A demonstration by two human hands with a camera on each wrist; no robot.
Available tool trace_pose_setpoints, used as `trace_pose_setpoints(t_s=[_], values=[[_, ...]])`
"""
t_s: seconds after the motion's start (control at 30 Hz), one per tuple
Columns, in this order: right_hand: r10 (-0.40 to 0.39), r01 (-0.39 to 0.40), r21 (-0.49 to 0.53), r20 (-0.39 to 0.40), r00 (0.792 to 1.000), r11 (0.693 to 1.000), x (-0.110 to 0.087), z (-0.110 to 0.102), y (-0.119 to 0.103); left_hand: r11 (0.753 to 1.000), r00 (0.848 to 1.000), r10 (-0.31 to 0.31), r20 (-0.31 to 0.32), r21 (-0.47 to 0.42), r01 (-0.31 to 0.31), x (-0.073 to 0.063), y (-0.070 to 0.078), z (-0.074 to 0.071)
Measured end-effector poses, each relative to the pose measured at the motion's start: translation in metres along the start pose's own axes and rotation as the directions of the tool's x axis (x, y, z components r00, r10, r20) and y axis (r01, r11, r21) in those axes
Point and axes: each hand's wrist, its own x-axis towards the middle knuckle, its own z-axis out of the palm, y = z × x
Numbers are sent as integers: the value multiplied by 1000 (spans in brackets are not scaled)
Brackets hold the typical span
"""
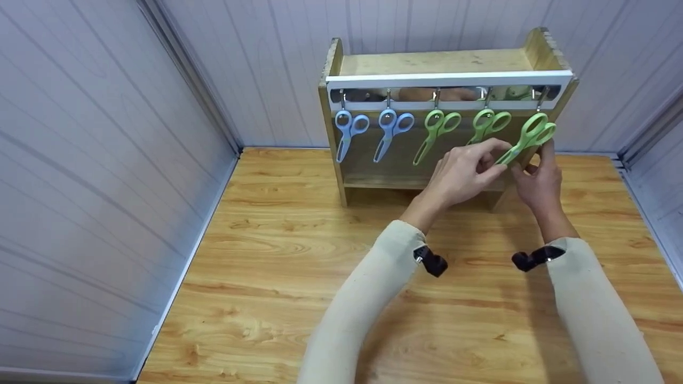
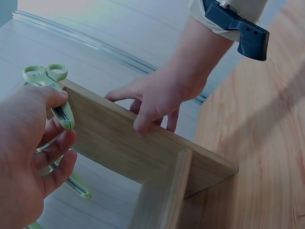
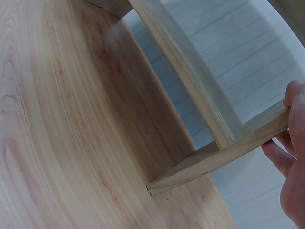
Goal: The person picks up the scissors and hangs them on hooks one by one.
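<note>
My left hand (image 1: 460,172) pinches the blade end of a pair of green scissors (image 1: 529,136) between thumb and index finger. Its handle loops point up, close to the far-right hook (image 1: 543,97); whether a loop sits on that hook I cannot tell. With thumb and fingers on either side, my right hand (image 3: 294,157) grips the right side panel (image 3: 252,138) of a wooden rack (image 1: 432,63). Two more green scissors (image 1: 436,124) and two blue scissors (image 1: 348,127) hang by their loops from the other hooks. In the head view, the left hand partly covers the nearer green pair (image 1: 486,122).
A white-edged hook strip (image 1: 448,78) runs across the rack's upper front. The rack stands on a wood-grain surface (image 1: 256,256), close to the panelled back wall (image 1: 277,69). Another panelled wall (image 1: 106,160) borders the left side. Dark wrist cameras (image 1: 431,261) sit on both sleeves.
</note>
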Motion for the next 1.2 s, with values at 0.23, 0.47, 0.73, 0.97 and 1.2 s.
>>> trace_pose_setpoints(t_s=[0.23, 0.47, 0.73, 0.97, 1.2], values=[[-2, 2, 0, 5, 1000, 1000, 0, -1, -1, 1000, 1000, -22, 15, -3, 22, 4, 2, 2], [2, -3, 31, 29, 1000, 1000, -1, -1, 0, 999, 999, -38, 5, -17, 38, 4, 2, 6], [-10, 10, 20, 16, 1000, 1000, -1, 0, 0, 998, 999, -53, 8, -22, 53, 5, 2, 10], [-6, 6, -2, 17, 1000, 1000, -1, 0, 1, 996, 997, -82, 8, -30, 82, 6, 3, 12], [0, -1, 10, 24, 1000, 1000, -1, -2, 2, 994, 995, -104, -5, -15, 104, 8, 2, 12]])
